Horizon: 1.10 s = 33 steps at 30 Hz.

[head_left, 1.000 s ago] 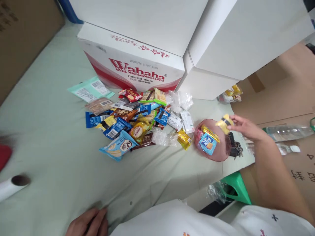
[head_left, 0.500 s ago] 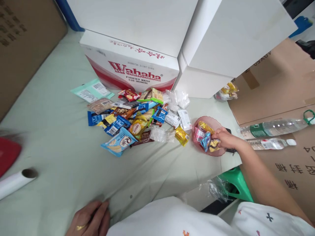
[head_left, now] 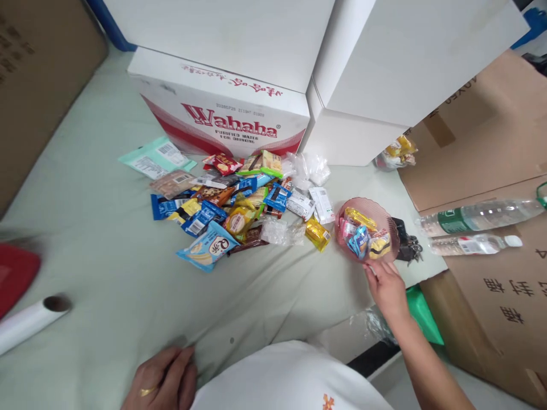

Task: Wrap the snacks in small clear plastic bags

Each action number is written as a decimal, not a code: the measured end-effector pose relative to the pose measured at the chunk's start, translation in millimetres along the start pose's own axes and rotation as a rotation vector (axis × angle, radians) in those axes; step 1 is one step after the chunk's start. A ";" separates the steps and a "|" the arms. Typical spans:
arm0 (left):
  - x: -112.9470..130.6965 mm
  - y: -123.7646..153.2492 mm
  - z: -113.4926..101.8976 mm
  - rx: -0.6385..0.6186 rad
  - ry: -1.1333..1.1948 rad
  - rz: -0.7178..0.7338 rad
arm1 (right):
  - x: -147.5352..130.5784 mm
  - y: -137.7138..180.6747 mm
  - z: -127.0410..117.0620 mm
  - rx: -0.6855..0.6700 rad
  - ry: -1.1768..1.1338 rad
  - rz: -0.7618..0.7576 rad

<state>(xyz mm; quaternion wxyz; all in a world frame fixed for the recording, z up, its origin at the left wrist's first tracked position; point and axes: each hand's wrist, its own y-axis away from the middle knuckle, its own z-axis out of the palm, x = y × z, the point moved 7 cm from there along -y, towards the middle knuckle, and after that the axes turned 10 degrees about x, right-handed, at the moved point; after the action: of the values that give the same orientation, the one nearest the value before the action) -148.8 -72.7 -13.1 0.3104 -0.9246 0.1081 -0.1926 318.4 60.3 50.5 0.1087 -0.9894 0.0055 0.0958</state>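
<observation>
A pink see-through bowl (head_left: 344, 250) stands at the right of the table, with several wrapped candies (head_left: 359, 242) in it, yellow, pink, blue and gold. My right hand (head_left: 387, 287) is at its near rim, thumb and fingers closed on the edge. Near the table's front edge, my left hand (head_left: 164, 378) rests with its fingers curled in, a ring on one of them, and nothing shows in it. Left of the bowl lies a pile of wrapped snacks (head_left: 213, 210). A yellow packet (head_left: 317, 234) sits between pile and bowl.
Behind the pile stands a Wahaha water carton (head_left: 226, 122), with large white boxes (head_left: 363, 62) around it. Keys (head_left: 412, 249) lie beside the bowl. Two plastic bottles (head_left: 491, 216) lie on cardboard at the right. A white tube (head_left: 34, 319) and a red object (head_left: 15, 273) are at the left.
My right hand has come out of the bowl, away from the candies, to its near rim. The keys beside the bowl now show. My left hand stays on the table, still curled.
</observation>
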 end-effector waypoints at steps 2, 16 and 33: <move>1.2 -2.4 -1.1 0.007 0.040 -0.002 | 24.0 -17.4 6.8 0.047 0.031 0.003; -32.1 -15.1 -40.4 -0.007 0.204 -0.507 | -59.5 -143.6 12.0 -0.044 -0.102 0.067; -18.1 0.0 -17.8 -0.037 0.188 -0.292 | -89.7 -174.4 101.2 -0.150 0.072 0.368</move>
<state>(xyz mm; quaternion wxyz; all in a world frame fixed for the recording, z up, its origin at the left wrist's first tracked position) -172.6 -76.4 -5.2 0.2506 -0.9139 0.0048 -0.3193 216.9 251.5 8.0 0.0150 -0.9798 0.1829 0.0790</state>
